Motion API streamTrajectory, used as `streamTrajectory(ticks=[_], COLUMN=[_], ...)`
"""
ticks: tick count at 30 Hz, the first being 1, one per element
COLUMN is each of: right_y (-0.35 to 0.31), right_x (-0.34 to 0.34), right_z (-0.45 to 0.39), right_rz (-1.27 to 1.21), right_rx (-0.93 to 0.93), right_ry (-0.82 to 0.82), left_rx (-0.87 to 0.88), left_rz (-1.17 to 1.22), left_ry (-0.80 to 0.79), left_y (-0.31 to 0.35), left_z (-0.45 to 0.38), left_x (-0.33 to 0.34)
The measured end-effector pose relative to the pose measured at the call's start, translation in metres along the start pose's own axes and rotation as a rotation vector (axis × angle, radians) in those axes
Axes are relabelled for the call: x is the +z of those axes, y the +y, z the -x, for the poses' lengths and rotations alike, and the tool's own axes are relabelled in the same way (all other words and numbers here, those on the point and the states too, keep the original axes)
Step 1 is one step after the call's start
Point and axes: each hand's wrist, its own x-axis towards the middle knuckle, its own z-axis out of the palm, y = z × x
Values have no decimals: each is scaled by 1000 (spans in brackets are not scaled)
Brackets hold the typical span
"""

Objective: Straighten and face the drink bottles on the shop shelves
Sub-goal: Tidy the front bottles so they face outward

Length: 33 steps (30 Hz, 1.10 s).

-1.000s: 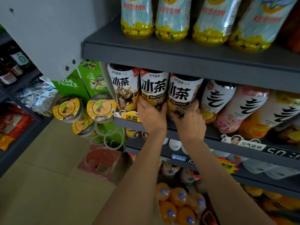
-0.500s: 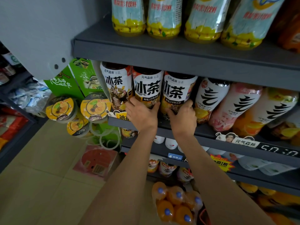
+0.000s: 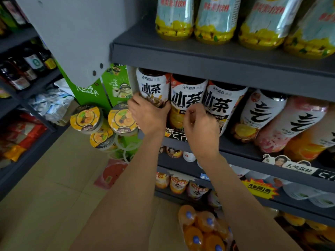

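Landmark: middle shelf [image 3: 241, 151], dark grey, front edge running down to the right

Three white-label tea bottles stand at the left end of this shelf, side by side, labels facing out. End bottle [image 3: 153, 87] is leftmost, against the shelf upright. Second bottle [image 3: 186, 104] touches it on the right; third bottle [image 3: 223, 104] is next along

Left hand [image 3: 149, 115] wraps the lower part of the end bottle, fingers curled round its left side, thumb across the front near the seam with the second bottle. Grip looks firm

Right hand [image 3: 200, 127] sits in front of the second and third bottles, low on the shelf. Fingers bent inward, tips close together near the second bottle's label; cannot tell whether they pinch anything or only touch

Further right on the same shelf: tilted bottles [image 3: 262, 113] with a bold black character, leaning left

Above the shelf: yellow-based bottles [image 3: 213, 20] in a row. Below it: orange bottles [image 3: 199, 230] with blue caps. Left of it: noodle cups [image 3: 85, 118] on a green display
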Motion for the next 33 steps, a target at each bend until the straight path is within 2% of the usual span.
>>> streamTrajectory(ticks=[3, 8, 10, 12, 14, 17, 19, 21, 24, 27, 29, 31, 33], right_y=[-9, -23, -32, -42, -48, -45, -40, -34, -31, -30, -28, -24, -19], right_x=[10, 27, 36, 44, 50, 54, 53, 52, 53, 56, 57, 54, 48], right_z=[0, 6, 9, 10, 10, 11, 11, 12, 15, 16, 13, 12, 13], right_rz=[12, 31, 11, -24, -29, -61, -109, -107, -159, -190, -195, -212, -220], right_rx=[23, 69, 123, 175, 212, 215, 209, 192, 172, 165, 174, 197, 256], right_ry=[-164, -300, -398, -463, -469, -364, -273, -251, -212, -191, -205, -188, -87], left_rx=[77, 110, 79, 76, 59, 10, 35, 91, 144, 173, 172, 152, 31], left_rz=[11, 138, 193, 228, 313, 180, 139, 223, 287, 282, 249, 171, 86], left_ry=[-124, -630, -708, -674, -535, -305, -238, -293, -529, -672, -619, -440, -301], left_y=[-14, -32, -31, -32, -35, -27, -24, -30, -40, -41, -39, -33, -26], left_z=[-12, -49, -56, -50, -39, -24, -23, -33, -56, -65, -52, -25, -1], left_x=[-17, -54, -56, -49, -34, -20, -22, -27, -39, -45, -47, -40, -25])
